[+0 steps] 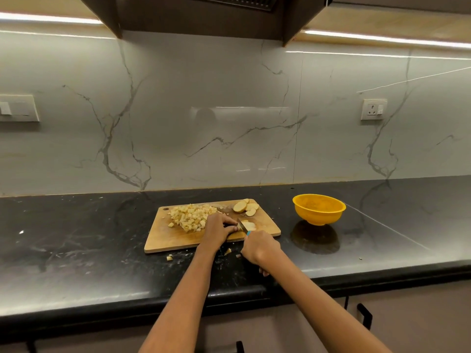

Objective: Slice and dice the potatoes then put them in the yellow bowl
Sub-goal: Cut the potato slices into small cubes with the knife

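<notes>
Your black countertop (76, 250) runs the full width, under a marble backsplash (229, 123) with a socket (373, 109) on the right. The wooden cutting board (173, 240) lies flat on it, long axis left-right, hang hole at the far-left corner. The yellow bowl (318, 208) stands upright right of the board, apart from it; no potato shows inside.

A diced potato pile (190, 216) covers the board's far-left part. Potato slices (246, 207) lie overlapped at the far-right corner. A few stray bits (227, 251) sit on the counter off the near edge.

Your left hand (219, 229) comes in from below, fingers curled down, pressing on the potato piece (248, 225) being cut. Your right hand (258, 247) grips the knife (242, 225) by its handle, mostly hidden in the fist. The blade points away and slightly left, sitting on the piece just beside the left fingertips.
</notes>
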A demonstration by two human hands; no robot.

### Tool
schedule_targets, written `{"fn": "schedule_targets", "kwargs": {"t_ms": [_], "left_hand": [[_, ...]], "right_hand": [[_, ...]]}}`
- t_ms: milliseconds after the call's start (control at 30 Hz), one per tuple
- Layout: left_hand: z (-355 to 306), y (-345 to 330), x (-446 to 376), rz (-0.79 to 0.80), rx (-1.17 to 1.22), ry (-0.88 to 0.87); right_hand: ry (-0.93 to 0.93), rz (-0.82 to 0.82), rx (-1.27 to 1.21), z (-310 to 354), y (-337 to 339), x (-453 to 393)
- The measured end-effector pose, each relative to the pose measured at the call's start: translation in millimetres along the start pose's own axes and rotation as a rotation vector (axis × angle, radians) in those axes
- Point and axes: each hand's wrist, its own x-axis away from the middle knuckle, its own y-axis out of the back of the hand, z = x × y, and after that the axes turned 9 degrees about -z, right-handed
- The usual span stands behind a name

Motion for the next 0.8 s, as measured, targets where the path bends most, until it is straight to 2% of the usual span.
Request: {"fn": "schedule_targets", "kwargs": {"t_ms": [167,300,367,533,800], "left_hand": [[0,1,2,0.022,-0.026,-0.053],[-8,0,4,-0.016,-0.093,-0.118],[-10,-2,5,-0.024,-0.097,-0.121],[-10,-2,9,-0.017,-0.104,-0.109],[-8,-4,6,-0.049,-0.104,-0.095]], "right_hand": [[-0.050,0.126,0.049,4,6,-2],[-0.159,0.238,-0.155,0,19,2],[-0.156,0.220,-0.163,-3,20,7],[0.003,0.007,0.016,-11,4,14],[0.032,-0.012,0.024,-12,4,13]]}}
